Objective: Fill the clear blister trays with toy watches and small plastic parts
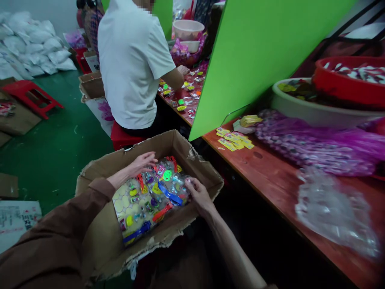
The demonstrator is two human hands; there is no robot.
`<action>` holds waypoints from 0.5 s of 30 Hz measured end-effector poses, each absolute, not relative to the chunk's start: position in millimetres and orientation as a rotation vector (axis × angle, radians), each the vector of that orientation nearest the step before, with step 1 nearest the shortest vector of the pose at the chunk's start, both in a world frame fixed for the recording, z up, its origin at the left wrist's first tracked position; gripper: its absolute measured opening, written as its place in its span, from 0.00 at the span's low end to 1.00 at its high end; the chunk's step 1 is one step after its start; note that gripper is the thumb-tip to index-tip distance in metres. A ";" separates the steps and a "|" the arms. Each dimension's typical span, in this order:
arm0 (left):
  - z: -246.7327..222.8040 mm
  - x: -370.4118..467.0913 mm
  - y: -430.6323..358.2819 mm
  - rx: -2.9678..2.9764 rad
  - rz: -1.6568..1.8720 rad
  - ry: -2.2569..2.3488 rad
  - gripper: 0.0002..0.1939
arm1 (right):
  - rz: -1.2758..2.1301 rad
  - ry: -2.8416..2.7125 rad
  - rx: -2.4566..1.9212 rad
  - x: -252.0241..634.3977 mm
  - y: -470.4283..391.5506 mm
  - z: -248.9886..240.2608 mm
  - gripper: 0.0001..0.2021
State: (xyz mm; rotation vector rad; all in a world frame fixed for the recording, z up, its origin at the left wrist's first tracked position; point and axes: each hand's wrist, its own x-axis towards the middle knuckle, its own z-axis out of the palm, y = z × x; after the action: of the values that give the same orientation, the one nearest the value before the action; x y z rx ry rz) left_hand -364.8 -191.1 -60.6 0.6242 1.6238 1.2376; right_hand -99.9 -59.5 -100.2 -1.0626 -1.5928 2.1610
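"Toy packs (156, 200): where do you have them?"
"Inside the cardboard box (162, 146) just in front of me, left of the red-brown tabletop (270, 180). Thumb and fingers of my right hand (201, 197) pinch the clear plastic at their right edge."
"And your left hand (141, 163)?"
"Over their far left part, fingers loosely spread; I can't tell whether they touch."
"Beyond the box?"
"A person in a white shirt (129, 60), seated left of the green panel (240, 60)."
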 end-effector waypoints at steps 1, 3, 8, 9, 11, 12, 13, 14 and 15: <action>-66.2 -363.6 -205.6 0.394 1.313 1.586 0.31 | 2.168 -1.557 -1.080 -102.4 -63.8 -102.1 0.24; -77.1 -353.2 -233.7 0.018 1.368 1.421 0.33 | 2.179 -1.506 -1.099 -108.1 -70.3 -104.8 0.24; -96.3 -296.7 -268.2 -0.054 1.331 1.262 0.23 | 2.190 -1.445 -1.102 -118.2 -76.3 -104.5 0.23; -98.5 -286.8 -267.2 -0.054 1.344 1.243 0.21 | 2.197 -1.443 -1.103 -118.8 -76.6 -104.1 0.23; -101.8 -273.6 -260.5 -0.040 1.390 1.231 0.17 | 2.204 -1.455 -1.113 -119.1 -77.0 -104.3 0.21; -103.4 -270.6 -256.0 -0.029 1.414 1.232 0.16 | 2.204 -1.467 -1.118 -119.0 -77.2 -105.2 0.21; -105.1 -269.9 -251.5 -0.018 1.435 1.237 0.14 | 2.206 -1.481 -1.124 -118.8 -77.2 -106.5 0.20; -107.2 -271.2 -247.3 -0.011 1.453 1.244 0.14 | 2.214 -1.493 -1.132 -118.4 -77.1 -108.0 0.21; -109.7 -274.1 -243.3 -0.007 1.466 1.251 0.13 | 2.220 -1.500 -1.146 -117.6 -76.7 -109.3 0.21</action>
State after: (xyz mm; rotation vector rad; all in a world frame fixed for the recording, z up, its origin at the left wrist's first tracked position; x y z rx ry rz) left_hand -274.1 -243.3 -109.7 -0.0074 1.2513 1.4661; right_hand -117.6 -76.7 -109.3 -1.1458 -1.5002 2.2200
